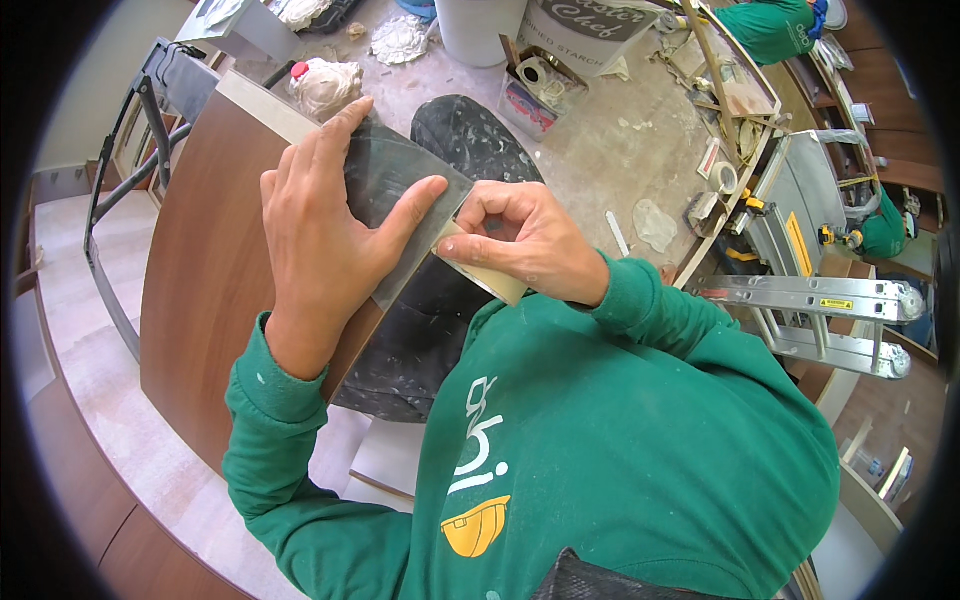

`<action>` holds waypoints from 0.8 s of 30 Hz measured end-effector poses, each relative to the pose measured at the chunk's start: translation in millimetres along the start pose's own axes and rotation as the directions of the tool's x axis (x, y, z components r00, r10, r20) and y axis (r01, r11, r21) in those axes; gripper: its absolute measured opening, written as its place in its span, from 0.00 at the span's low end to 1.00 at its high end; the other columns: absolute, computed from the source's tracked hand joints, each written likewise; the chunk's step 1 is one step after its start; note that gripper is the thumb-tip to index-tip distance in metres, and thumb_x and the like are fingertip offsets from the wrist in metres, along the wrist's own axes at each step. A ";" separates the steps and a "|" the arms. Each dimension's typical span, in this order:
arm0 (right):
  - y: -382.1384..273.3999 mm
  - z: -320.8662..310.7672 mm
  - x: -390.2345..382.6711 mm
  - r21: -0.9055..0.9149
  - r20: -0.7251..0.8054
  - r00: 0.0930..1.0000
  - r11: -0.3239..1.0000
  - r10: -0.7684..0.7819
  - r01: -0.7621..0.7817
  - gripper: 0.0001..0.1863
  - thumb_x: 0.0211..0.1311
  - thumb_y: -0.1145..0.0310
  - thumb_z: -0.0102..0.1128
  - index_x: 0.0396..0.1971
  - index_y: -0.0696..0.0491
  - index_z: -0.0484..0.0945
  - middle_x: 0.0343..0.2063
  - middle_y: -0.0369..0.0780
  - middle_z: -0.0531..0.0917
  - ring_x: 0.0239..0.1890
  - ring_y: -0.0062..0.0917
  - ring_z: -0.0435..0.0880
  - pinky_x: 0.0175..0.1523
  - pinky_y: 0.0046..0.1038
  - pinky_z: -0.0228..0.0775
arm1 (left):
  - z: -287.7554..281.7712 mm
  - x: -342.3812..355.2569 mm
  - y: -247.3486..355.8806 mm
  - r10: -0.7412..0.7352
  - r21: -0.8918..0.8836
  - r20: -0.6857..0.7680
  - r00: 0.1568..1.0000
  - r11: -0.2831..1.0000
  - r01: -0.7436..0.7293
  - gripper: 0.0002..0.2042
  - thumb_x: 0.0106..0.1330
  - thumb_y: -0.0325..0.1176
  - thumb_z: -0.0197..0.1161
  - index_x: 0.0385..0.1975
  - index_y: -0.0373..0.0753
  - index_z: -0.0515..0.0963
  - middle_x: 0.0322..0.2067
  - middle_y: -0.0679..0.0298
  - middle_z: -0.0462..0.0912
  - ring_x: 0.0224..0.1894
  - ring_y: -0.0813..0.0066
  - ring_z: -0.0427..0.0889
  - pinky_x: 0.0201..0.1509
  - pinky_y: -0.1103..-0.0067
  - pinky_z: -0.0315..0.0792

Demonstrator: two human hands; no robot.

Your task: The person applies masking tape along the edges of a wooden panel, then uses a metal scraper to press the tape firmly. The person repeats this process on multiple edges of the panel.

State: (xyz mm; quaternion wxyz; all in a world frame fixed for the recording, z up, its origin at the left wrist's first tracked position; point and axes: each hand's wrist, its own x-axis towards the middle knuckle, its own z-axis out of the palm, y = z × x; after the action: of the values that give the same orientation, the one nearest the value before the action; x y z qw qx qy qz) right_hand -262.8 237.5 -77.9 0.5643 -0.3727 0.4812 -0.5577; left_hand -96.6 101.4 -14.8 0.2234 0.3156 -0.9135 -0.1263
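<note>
A brown wood-look panel (205, 270) with a pale edge lies in front of me to the left. Over its right border rests a thin dark grey sheet (385, 170), smooth and slightly shiny. My left hand (330, 200) is spread on this sheet, fingers stretched toward the far end and the thumb held apart across it. At the sheet's right edge, my right hand (520, 235) pinches a pale yellow flat piece (492, 278) between thumb and bent fingers. The piece looks folded or layered; its material is unclear. My knee in dark, paint-spotted trousers (470, 135) shows beyond the sheet.
A white bucket (480, 30), a starch-type sack (585, 35) and a small tub (535, 95) stand beyond my knee. A plastic bag with a red cap (325, 85) sits near the panel's far end. An aluminium ladder (810, 295) lies right; co-workers in green (765, 30) are farther off.
</note>
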 end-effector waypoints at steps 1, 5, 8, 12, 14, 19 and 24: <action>-0.7 -0.2 0.2 -0.002 0.004 1.000 1.000 0.027 -0.027 0.12 0.65 0.64 0.76 0.30 0.58 0.85 0.27 0.33 0.84 0.31 0.12 0.77 0.37 0.22 0.71 | 0.2 0.4 -0.5 0.001 -0.005 0.000 1.000 1.000 -0.001 0.35 0.58 0.47 0.80 0.65 0.44 0.77 0.49 0.58 0.85 0.51 0.60 0.82 0.58 0.66 0.68; -4.0 1.4 -1.3 -0.010 0.010 0.998 0.998 0.056 -0.056 0.13 0.66 0.63 0.76 0.30 0.57 0.85 0.27 0.33 0.84 0.30 0.12 0.77 0.36 0.21 0.70 | -0.8 -1.6 0.3 0.002 0.003 -0.011 1.000 1.000 -0.002 0.35 0.57 0.48 0.80 0.65 0.44 0.77 0.48 0.58 0.85 0.50 0.60 0.82 0.57 0.67 0.68; -4.3 2.2 -2.0 0.011 -0.002 0.996 0.996 0.089 -0.089 0.13 0.66 0.62 0.76 0.30 0.56 0.84 0.26 0.32 0.83 0.28 0.11 0.75 0.33 0.20 0.68 | -0.9 -1.1 1.2 -0.006 0.001 -0.006 1.000 1.000 0.006 0.36 0.57 0.48 0.80 0.65 0.44 0.77 0.49 0.58 0.85 0.50 0.60 0.82 0.57 0.67 0.68; -2.4 2.6 -3.0 -0.009 -0.005 0.998 0.998 0.063 -0.063 0.14 0.66 0.62 0.76 0.29 0.55 0.83 0.24 0.30 0.81 0.26 0.10 0.73 0.30 0.19 0.64 | 0.0 -2.2 1.3 -0.003 0.000 -0.012 1.000 1.000 0.003 0.36 0.56 0.48 0.81 0.65 0.44 0.76 0.50 0.58 0.85 0.52 0.59 0.82 0.58 0.66 0.68; -3.2 2.0 -2.4 -0.059 -0.016 0.999 0.997 0.042 -0.043 0.14 0.66 0.62 0.76 0.28 0.54 0.83 0.24 0.29 0.80 0.25 0.09 0.71 0.30 0.19 0.63 | 0.4 -2.2 0.3 -0.004 -0.003 -0.009 1.000 1.000 0.004 0.37 0.56 0.48 0.81 0.65 0.44 0.76 0.51 0.57 0.85 0.53 0.59 0.82 0.59 0.66 0.68; -1.8 0.8 -0.5 -0.117 -0.014 1.000 0.993 0.003 -0.005 0.14 0.65 0.62 0.76 0.28 0.55 0.83 0.22 0.28 0.76 0.24 0.10 0.68 0.28 0.22 0.60 | 0.2 -2.3 0.2 -0.007 -0.017 -0.004 1.000 1.000 0.007 0.37 0.56 0.48 0.81 0.65 0.44 0.76 0.51 0.57 0.85 0.53 0.59 0.82 0.59 0.65 0.67; -12.7 -0.3 -1.8 -0.238 -0.011 1.000 0.971 0.012 -0.014 0.13 0.64 0.62 0.77 0.29 0.56 0.84 0.21 0.30 0.74 0.23 0.11 0.66 0.27 0.24 0.58 | 1.2 -3.2 -1.3 0.003 -0.004 -0.007 1.000 1.000 -0.003 0.37 0.56 0.48 0.81 0.66 0.44 0.76 0.51 0.59 0.85 0.53 0.60 0.82 0.59 0.66 0.67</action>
State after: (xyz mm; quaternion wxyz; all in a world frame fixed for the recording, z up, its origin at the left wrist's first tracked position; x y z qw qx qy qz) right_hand -266.4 238.1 -65.6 0.5168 -0.4317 0.5498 -0.4942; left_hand -94.3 102.6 -17.4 0.2274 0.3144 -0.9129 -0.1265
